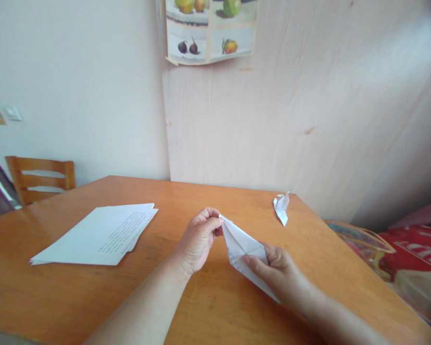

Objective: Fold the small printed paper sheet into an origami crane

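A folded piece of white printed paper (242,249), creased into a long pointed shape, lies between my hands just above the orange wooden table (201,306). My left hand (198,239) is closed in a pinch on the paper's upper tip. My right hand (278,270) grips the lower right part, with the index finger stretched along a fold and the thumb underneath.
A stack of printed white sheets (100,235) lies on the table's left. A small folded paper figure (282,208) stands near the far right corner. A wooden chair (39,177) is at the left, a fruit poster (210,28) on the wall, and a red bag (409,263) beside the table's right edge.
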The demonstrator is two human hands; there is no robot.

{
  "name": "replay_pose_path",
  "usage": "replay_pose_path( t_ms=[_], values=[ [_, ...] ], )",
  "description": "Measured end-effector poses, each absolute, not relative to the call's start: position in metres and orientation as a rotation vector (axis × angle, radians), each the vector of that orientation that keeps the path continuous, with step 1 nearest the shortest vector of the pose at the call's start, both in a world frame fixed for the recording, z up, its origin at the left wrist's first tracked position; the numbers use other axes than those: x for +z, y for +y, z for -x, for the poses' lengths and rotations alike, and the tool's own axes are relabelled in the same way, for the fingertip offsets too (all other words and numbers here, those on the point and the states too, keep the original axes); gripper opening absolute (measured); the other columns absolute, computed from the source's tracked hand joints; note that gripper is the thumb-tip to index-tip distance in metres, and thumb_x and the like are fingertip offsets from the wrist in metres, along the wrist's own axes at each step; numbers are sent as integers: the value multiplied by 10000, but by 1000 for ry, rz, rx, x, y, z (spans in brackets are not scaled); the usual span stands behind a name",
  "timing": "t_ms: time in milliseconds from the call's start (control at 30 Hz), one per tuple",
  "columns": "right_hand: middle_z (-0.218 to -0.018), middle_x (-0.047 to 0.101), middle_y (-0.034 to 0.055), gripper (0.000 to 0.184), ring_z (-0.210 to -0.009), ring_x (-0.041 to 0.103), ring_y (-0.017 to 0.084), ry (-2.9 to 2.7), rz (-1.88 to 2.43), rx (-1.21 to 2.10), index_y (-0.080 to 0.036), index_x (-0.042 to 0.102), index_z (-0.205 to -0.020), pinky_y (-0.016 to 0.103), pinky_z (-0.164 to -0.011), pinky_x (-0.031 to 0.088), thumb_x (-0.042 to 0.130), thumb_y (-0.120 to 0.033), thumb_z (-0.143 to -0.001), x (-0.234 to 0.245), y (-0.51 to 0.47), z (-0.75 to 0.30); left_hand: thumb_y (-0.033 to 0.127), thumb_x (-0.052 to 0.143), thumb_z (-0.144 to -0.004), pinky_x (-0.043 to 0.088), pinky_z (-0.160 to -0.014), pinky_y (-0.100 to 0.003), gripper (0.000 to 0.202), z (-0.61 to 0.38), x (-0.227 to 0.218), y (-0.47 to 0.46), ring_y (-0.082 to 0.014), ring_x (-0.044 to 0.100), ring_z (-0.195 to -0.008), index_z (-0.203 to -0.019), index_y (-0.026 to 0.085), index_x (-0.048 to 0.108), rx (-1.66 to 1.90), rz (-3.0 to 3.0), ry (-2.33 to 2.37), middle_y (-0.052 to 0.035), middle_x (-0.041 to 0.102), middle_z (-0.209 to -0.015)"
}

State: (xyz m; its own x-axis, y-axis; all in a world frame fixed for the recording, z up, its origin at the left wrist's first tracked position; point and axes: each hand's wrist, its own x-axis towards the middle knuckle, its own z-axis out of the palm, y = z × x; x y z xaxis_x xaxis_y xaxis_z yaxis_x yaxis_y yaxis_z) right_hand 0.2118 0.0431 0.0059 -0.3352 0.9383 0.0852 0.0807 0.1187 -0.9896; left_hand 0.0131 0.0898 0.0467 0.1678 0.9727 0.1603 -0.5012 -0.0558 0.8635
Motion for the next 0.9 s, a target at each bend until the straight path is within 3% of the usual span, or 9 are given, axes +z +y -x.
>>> replay_pose_path(
  t_ms=[367, 500, 600, 767, 900],
  values=[
    [-665, 507, -11, 380, -573, 365, 105, -1688, 1067, 1187, -177, 603, -829, 239, -504, 259, 602, -549, -910, 0, 46, -216, 309, 763, -769, 418, -735, -262, 196, -13, 48, 91, -135, 558, -764, -836, 184, 628, 1402, -1096, 726, -5, 632, -813],
    [-652, 545, -7, 313, -592, 464, 137, -1827, 1257, 707, -197, 585, -776, 254, -532, 296, 551, -457, -948, 4, 50, -221, 421, 748, -815, 365, -632, -249, 291, -15, 42, 88, -119, 482, -628, -721, 195, 591, 1503, -1298, 932, 32, 552, -653],
    [-645, 566, -3, 297, -588, 510, 142, -1926, 1360, 260, -208, 558, -734, 263, -558, 304, 520, -388, -967, 11, 51, -226, 534, 691, -847, 335, -593, -266, 415, -22, 34, 81, -129, 484, -584, -646, 187, 584, 1285, -1476, 951, 10, 554, -596],
    [-694, 602, 26, 263, -640, 546, 155, -2052, 1385, -307, -201, 580, -736, 293, -630, 302, 489, -264, -975, 19, 48, -228, 603, 706, -804, 392, -630, -284, 434, -40, 28, 70, -186, 588, -717, -795, 172, 657, 1025, -1413, 869, -56, 664, -748],
    [-732, 635, 30, 183, -673, 555, 170, -2158, 1385, -430, -202, 616, -772, 312, -658, 302, 540, -221, -938, 19, 45, -221, 527, 731, -810, 467, -729, -310, 375, -46, 32, 69, -200, 618, -811, -893, 169, 655, 1001, -1276, 793, -74, 688, -866]
  ],
)
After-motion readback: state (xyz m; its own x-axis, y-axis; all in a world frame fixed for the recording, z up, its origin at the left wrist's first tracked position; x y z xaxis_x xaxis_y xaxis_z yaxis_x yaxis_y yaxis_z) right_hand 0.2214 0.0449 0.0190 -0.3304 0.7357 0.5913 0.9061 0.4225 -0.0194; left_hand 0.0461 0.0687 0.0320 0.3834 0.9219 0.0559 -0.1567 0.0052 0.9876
